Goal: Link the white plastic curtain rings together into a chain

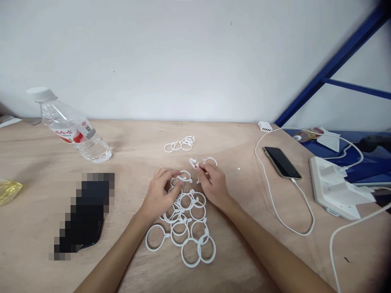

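Note:
My left hand (161, 193) is closed on a white plastic ring (185, 176), pinching its edge between thumb and fingers. In my right hand (214, 181) another small white ring piece (193, 163) is pinched, seen nearly edge-on. Below and between my hands lies a loose pile of white rings (191, 252), several overlapping, each with a small eyelet on its rim. One more ring (211, 159) rests just behind my right fingers, partly hidden by them. Farther back sits a small separate cluster of white rings (186, 143).
On the left are a tilted-looking clear water bottle (76, 132), a dark, partly pixelated object (88, 211) and a yellow transparent item (9, 191). To the right a phone (281, 162) lies on its white cable (271, 199), near a white power strip (330, 187). A wall stands behind the wooden table (238, 228).

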The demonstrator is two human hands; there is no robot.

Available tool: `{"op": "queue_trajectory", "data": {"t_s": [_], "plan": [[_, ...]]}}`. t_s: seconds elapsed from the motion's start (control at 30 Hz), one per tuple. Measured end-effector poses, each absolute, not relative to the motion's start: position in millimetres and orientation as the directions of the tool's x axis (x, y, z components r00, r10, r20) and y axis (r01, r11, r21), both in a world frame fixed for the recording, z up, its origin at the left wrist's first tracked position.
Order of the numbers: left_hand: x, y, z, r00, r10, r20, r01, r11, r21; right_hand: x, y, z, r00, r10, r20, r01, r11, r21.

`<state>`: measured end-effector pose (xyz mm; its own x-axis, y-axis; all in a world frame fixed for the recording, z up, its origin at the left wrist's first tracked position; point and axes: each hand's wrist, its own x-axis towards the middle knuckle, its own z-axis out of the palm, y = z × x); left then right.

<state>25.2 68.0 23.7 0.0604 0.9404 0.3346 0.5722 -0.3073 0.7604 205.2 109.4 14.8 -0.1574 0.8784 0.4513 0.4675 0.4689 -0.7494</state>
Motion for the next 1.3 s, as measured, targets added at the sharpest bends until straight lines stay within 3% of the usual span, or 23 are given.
{"op": "queue_trajectory", "data": {"t_s": [0.17,0.27,0.4,0.6,0.87,1.0,1.17,1.3], "plan": [[25,68,21,0.034,0.92,0.392,0.584,-0.336,0.739,192,94,22,-0.192,0.921,0.34,0.216,0.378,-0.901],[25,67,19,0.018,0.895,0.445,0.605,-0.364,0.708,186,88,27,-0.23,0.95,0.21,0.07,0.231,-0.97],[24,65,17,0.043,0.852,0.522,0.607,-0.437,0.663,183,88,30,-0.33,0.938,0.111,-0.033,0.106,-0.994],[24,66,16,0.07,0.836,0.545,0.611,-0.467,0.638,186,89,29,-0.319,0.918,0.237,0.016,0.255,-0.967],[25,62,16,-0.002,0.805,0.594,0.645,-0.453,0.616,185,89,26,-0.337,0.915,0.22,0.039,0.247,-0.968],[25,61,18,0.053,0.749,0.661,0.635,-0.536,0.556,188,91,29,-0.365,0.858,0.362,0.158,0.44,-0.884],[25,61,20,0.105,0.745,0.658,0.624,-0.565,0.54,195,98,27,-0.277,0.773,0.571,0.248,0.631,-0.735],[25,62,18,0.093,0.771,0.63,0.632,-0.535,0.561,198,104,21,-0.351,0.692,0.63,0.246,0.718,-0.651]]}}
